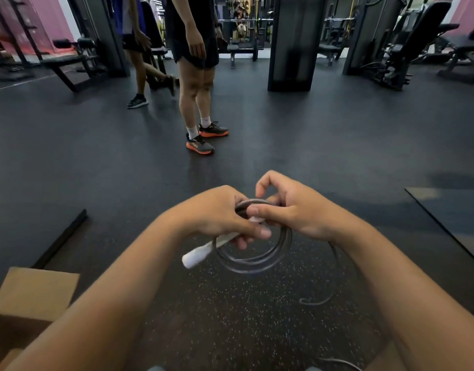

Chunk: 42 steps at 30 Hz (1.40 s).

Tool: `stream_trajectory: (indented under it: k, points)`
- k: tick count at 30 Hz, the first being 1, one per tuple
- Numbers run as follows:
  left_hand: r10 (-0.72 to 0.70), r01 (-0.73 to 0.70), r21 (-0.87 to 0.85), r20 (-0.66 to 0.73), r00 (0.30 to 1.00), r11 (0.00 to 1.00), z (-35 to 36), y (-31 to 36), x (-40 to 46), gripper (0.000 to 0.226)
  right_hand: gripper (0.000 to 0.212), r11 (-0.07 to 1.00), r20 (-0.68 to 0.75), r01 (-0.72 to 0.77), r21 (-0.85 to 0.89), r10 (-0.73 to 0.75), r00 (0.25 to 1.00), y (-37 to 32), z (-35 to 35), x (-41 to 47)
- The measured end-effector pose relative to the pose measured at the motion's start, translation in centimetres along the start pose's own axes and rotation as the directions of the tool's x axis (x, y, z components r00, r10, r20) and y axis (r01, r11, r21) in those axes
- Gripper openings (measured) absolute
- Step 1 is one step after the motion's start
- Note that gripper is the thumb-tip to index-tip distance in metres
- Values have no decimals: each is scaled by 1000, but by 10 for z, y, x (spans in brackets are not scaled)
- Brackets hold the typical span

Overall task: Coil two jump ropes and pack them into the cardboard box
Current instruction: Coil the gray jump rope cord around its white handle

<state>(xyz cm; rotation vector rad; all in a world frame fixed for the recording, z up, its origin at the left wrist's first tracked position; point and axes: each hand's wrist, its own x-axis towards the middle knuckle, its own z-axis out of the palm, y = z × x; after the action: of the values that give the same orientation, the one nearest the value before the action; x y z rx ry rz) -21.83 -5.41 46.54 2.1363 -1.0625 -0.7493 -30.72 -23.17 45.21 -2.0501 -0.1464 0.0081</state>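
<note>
1. Your left hand (219, 212) is curled around a dark jump rope (254, 261), gripping the gathered loops together with the rope's white handle (201, 254), which sticks out below your fist toward the lower left.
2. Your right hand (289, 207) sits just beside the left, touching it. Its thumb presses across the top of the coil, and the fingers are bent around the strands at the far side. The forefinger is raised and hooked above the loops.
3. The coil hangs in the air below both hands as several round turns, held above the speckled black floor (230, 311).
4. A loose length of the same rope runs down from under your right wrist and ends in a small curl on the floor, lower right of the coil.
5. The cardboard box (29, 298) stands at the lower left, partly behind your left forearm, with a flap tilted up. Its inside cannot be seen.
6. A thin grey cord (340, 362) shows at the bottom edge; what it belongs to is unclear.
7. Farther off, a person in orange-soled shoes (201, 145) stands on the floor, with another person behind and gym benches around.
</note>
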Motion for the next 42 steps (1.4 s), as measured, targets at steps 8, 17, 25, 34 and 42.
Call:
stream_trajectory:
  k: [8,17,25,34,42]
  points:
    - [153,-186,-233,-150,977,955,-1,2,-2,39,41,997,-298,48,54,-30,954,2,-19,-6]
    - [-61,-490,-783,-551,832,384,-24,-8,2,40,37,923,-371,21,384,134,919,40,-33,-7]
    - [-329,-613,-787,-563,758,-66,7,13,18,46,73,788,-206,-64,613,237,949,21,25,9]
    - [-613,-590,-792,-545,571,155,42,6,29,38,23,832,-589,205,515,170,790,-11,75,9]
    - [-389,-380,-858,-500,774,346,27,-15,20,14,11,959,-563,46,279,125,817,-4,31,12]
